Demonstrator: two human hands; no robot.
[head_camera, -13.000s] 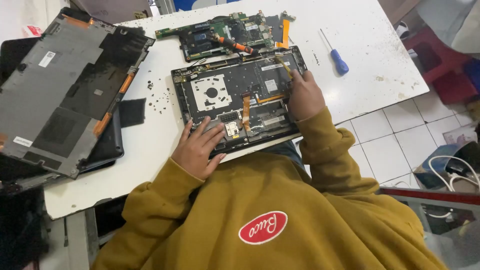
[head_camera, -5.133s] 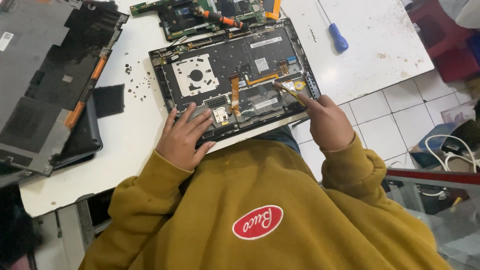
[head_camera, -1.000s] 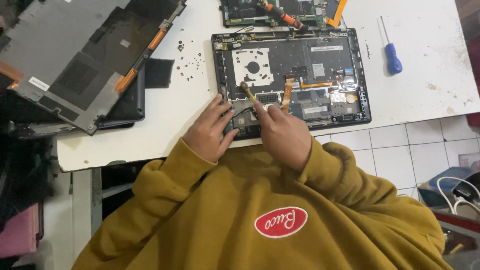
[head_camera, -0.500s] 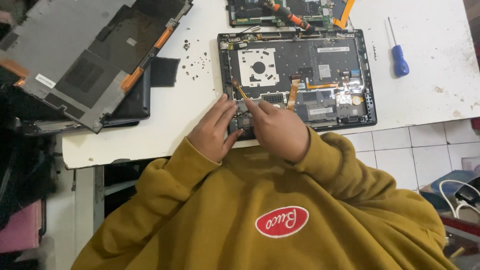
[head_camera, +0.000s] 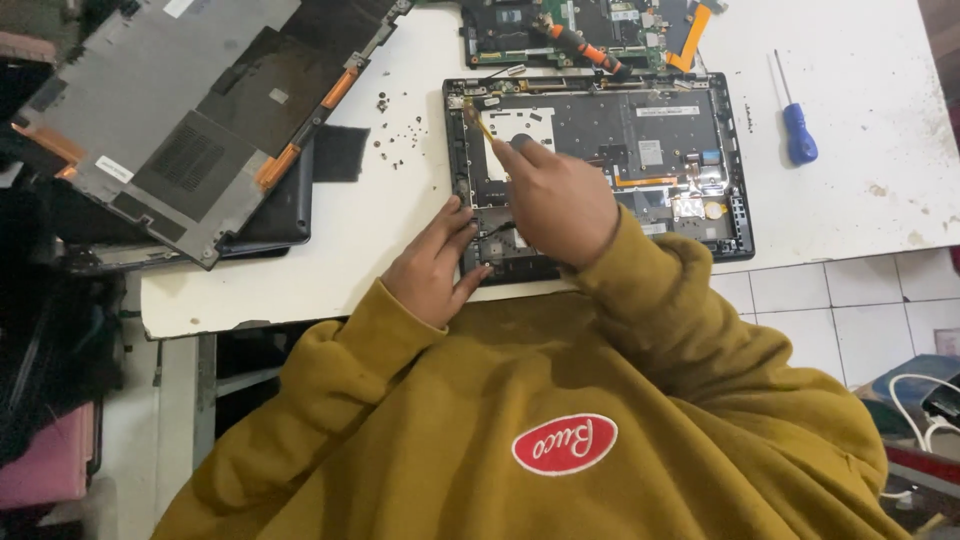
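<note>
While the left hand (head_camera: 435, 265) lies spread on the opened laptop's (head_camera: 640, 150) near-left corner, the right hand (head_camera: 555, 200) pinches a thin tool (head_camera: 478, 122) over it; white surface (head_camera: 860, 215), tiled floor (head_camera: 830, 300) beyond.

Your sleeves (head_camera: 690, 330) are mustard yellow, with a red oval patch (head_camera: 564, 444) lettered in white. The opened laptop chassis (head_camera: 640, 140) is black with orange ribbon strips. The desk (head_camera: 860, 200) is white, the screwdriver (head_camera: 798, 132) at its right edge blue-handled.
</note>
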